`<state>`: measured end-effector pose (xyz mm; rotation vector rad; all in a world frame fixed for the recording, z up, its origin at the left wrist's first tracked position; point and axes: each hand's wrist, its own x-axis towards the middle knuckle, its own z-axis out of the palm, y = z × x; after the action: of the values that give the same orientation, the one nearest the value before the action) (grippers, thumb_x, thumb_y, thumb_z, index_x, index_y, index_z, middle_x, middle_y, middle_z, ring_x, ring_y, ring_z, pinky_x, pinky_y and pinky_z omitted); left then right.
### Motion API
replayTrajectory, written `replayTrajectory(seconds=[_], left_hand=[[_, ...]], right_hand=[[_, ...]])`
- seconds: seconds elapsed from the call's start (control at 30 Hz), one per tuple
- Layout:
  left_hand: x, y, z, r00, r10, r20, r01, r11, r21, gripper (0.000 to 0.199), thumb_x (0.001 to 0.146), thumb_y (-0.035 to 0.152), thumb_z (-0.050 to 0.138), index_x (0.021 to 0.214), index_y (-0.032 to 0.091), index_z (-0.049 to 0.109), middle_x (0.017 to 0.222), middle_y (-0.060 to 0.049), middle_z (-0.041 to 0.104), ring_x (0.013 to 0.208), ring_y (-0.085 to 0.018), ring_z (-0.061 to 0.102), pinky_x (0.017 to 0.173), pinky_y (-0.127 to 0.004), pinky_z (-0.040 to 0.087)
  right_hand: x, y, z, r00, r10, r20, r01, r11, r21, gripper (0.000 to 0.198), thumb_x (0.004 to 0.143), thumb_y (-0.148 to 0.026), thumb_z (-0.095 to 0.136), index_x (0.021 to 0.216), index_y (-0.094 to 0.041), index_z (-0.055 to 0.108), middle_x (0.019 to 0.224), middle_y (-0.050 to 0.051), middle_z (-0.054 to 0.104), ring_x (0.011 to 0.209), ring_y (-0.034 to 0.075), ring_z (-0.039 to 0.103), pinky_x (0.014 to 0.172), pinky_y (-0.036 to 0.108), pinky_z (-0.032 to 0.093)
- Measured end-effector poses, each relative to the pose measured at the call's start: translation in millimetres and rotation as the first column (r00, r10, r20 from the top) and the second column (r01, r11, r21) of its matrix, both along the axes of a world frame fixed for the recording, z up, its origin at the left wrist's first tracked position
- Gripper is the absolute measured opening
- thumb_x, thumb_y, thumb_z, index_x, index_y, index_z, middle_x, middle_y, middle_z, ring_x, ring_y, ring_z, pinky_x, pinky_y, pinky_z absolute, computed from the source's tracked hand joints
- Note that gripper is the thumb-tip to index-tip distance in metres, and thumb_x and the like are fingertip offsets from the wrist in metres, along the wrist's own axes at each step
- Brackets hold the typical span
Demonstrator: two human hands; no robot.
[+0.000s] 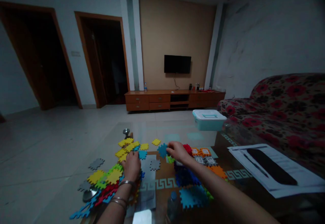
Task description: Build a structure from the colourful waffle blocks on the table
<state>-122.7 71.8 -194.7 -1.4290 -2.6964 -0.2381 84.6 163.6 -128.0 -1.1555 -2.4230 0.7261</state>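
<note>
My right hand (177,152) pinches a blue interlocking puzzle tile (162,150) with toothed edges, held a little above the glass table. My left hand (131,165), with bracelets on the wrist, is curled down among the loose tiles at the left; what lies under its fingers is hidden. Around it are yellow tiles (126,142), a blue tile (143,154), green tiles (118,168) and red tiles (106,192). A grey tile (155,164) lies between my hands. Beneath my right forearm sit orange tiles (218,171), dark blue tiles (186,178) and light blue tiles (194,197).
Farther back on the glass table (152,127) stands a lidded teal box (209,120). Papers (274,186) with a pen (255,165) and a dark pouch-like object (270,166) lie at the right. A bottle (173,205) is near the front edge. A flowered sofa (284,105) borders the right side.
</note>
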Motion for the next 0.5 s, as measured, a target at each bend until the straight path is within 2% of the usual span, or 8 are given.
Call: replayTrajectory(seconds=[0.07, 0.17, 0.23, 0.3, 0.4, 0.5], left_hand=[[2.1, -0.9, -0.8, 1.000, -0.002, -0.006, 0.002, 1.000, -0.003, 0.035, 0.090, 0.014, 0.036, 0.114, 0.019, 0.062, 0.124, -0.014, 0.060, 0.117, -0.028, 0.053, 0.089, -0.043, 0.043], [3.3, 3.2, -4.0, 0.995, -0.102, -0.015, 0.102, 0.995, 0.013, 0.053, 0.084, 0.005, 0.035, 0.131, 0.020, 0.055, 0.144, -0.013, 0.050, 0.133, -0.027, 0.043, 0.097, -0.045, 0.041], [1.8, 9.2, -5.8, 0.987, -0.158, 0.003, 0.158, 0.987, -0.016, 0.063, 0.081, 0.002, 0.037, 0.139, 0.023, 0.049, 0.154, -0.011, 0.040, 0.141, -0.026, 0.034, 0.102, -0.047, 0.038], [-1.3, 15.6, -5.1, 0.983, -0.178, 0.046, 0.181, 0.980, -0.081, 0.064, 0.081, 0.003, 0.039, 0.140, 0.025, 0.049, 0.156, -0.010, 0.038, 0.141, -0.027, 0.035, 0.104, -0.048, 0.037], [-5.9, 21.9, 1.9, 0.975, -0.201, 0.096, 0.213, 0.968, -0.133, 0.061, 0.082, 0.003, 0.040, 0.135, 0.028, 0.054, 0.152, -0.009, 0.044, 0.134, -0.028, 0.043, 0.099, -0.046, 0.040], [-6.5, 23.0, 12.5, 0.971, -0.226, 0.081, 0.237, 0.958, -0.159, 0.054, 0.083, 0.006, 0.043, 0.129, 0.030, 0.058, 0.144, -0.008, 0.053, 0.126, -0.029, 0.048, 0.093, -0.044, 0.041]], right_hand=[[2.9, -3.3, -0.6, 0.999, -0.008, -0.049, 0.006, 0.999, -0.031, 0.017, 0.086, -0.013, 0.053, 0.083, -0.016, 0.069, 0.083, 0.004, 0.073, 0.076, 0.016, 0.063, 0.064, 0.022, 0.042], [14.0, -8.0, 1.7, 0.989, 0.019, -0.149, -0.030, 0.997, -0.069, 0.018, 0.084, -0.010, 0.051, 0.085, -0.016, 0.068, 0.087, 0.004, 0.073, 0.079, 0.016, 0.063, 0.068, 0.022, 0.044], [33.5, -9.8, 3.9, 0.968, 0.038, -0.246, -0.061, 0.995, -0.085, 0.022, 0.082, -0.009, 0.051, 0.093, -0.016, 0.069, 0.094, 0.005, 0.072, 0.085, 0.017, 0.064, 0.074, 0.024, 0.045], [61.7, -11.2, 4.8, 0.950, 0.034, -0.310, -0.063, 0.994, -0.085, 0.026, 0.081, -0.009, 0.053, 0.101, -0.016, 0.068, 0.099, 0.006, 0.072, 0.090, 0.018, 0.063, 0.078, 0.025, 0.046], [106.9, -16.0, 1.8, 0.965, 0.044, -0.257, -0.070, 0.993, -0.095, 0.026, 0.078, -0.007, 0.055, 0.099, -0.017, 0.068, 0.096, 0.005, 0.070, 0.087, 0.017, 0.062, 0.076, 0.025, 0.045], [138.3, -24.2, -6.6, 0.990, 0.083, -0.112, -0.102, 0.979, -0.177, 0.026, 0.074, -0.002, 0.057, 0.091, -0.018, 0.069, 0.087, 0.002, 0.070, 0.078, 0.015, 0.061, 0.070, 0.024, 0.043]])
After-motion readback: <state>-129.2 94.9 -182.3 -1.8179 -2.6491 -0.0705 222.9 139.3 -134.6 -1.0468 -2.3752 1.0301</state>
